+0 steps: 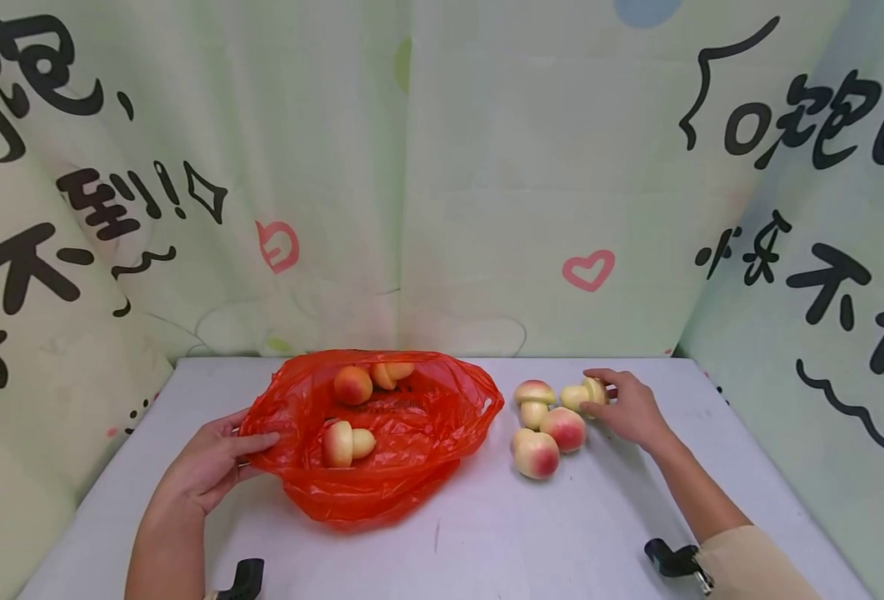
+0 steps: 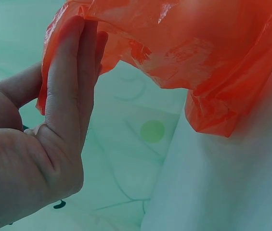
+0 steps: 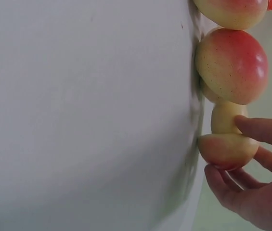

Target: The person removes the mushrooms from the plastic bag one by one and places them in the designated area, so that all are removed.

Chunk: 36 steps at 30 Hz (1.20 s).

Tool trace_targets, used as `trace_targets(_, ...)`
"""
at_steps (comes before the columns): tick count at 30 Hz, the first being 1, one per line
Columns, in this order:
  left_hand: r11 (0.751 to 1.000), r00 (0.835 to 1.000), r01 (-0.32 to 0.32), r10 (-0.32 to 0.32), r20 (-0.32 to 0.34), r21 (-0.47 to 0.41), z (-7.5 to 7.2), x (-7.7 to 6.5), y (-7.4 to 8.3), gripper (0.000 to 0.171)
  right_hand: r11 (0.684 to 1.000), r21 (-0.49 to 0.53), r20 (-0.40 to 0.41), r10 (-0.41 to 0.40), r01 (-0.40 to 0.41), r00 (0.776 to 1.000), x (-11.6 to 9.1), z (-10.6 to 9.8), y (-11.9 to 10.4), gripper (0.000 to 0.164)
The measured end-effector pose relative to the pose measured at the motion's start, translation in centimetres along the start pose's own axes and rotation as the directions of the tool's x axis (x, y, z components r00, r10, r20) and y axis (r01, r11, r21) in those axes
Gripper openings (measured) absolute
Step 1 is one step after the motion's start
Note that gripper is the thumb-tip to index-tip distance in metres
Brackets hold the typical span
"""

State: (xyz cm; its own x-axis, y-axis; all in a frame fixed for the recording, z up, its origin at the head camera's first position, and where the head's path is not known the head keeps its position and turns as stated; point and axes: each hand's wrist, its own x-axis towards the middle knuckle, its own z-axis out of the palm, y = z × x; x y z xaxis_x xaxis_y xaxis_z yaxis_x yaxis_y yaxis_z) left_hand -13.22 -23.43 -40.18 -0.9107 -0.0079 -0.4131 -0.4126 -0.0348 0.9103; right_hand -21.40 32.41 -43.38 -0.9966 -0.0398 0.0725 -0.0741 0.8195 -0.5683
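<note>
A red plastic bag (image 1: 427, 433) lies wide-mouthed on the table, with three mushroom-shaped pieces inside, one of them a mushroom (image 1: 338, 443) near the front. My left hand (image 1: 205, 458) pinches the bag's left rim, thumb inside and fingers outside; the left wrist view shows the thin film (image 2: 174, 43) between them. To the right of the bag, my right hand (image 1: 632, 408) holds a mushroom (image 1: 595, 390) by its cap and stem. In the right wrist view the thumb touches the pale stem (image 3: 224, 117), while the other fingers lie around the reddish cap (image 3: 227, 150).
Beside the held mushroom lie three more: a mushroom (image 1: 535, 393) behind, a mushroom (image 1: 564, 429) in the middle and a mushroom (image 1: 536, 455) in front. A white table (image 1: 442, 558) bears everything, with a printed curtain (image 1: 486, 167) behind and at both sides.
</note>
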Motion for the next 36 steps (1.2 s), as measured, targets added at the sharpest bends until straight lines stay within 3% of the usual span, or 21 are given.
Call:
trace_targets(14,1.000,1.000,-0.017,0.017,0.015,0.009,-0.02,-0.12,0.09,0.081,1.000,0.003,-0.007,-0.030,0.030,1.000,0.28,0.37,0.00,0.060)
trace_targets(36,1.000,1.000,-0.007,0.007,0.005,0.015,0.23,-0.15,0.11,0.082,1.000,0.013,0.021,-0.008,0.008,1.000,0.37,0.22,-0.43,0.063)
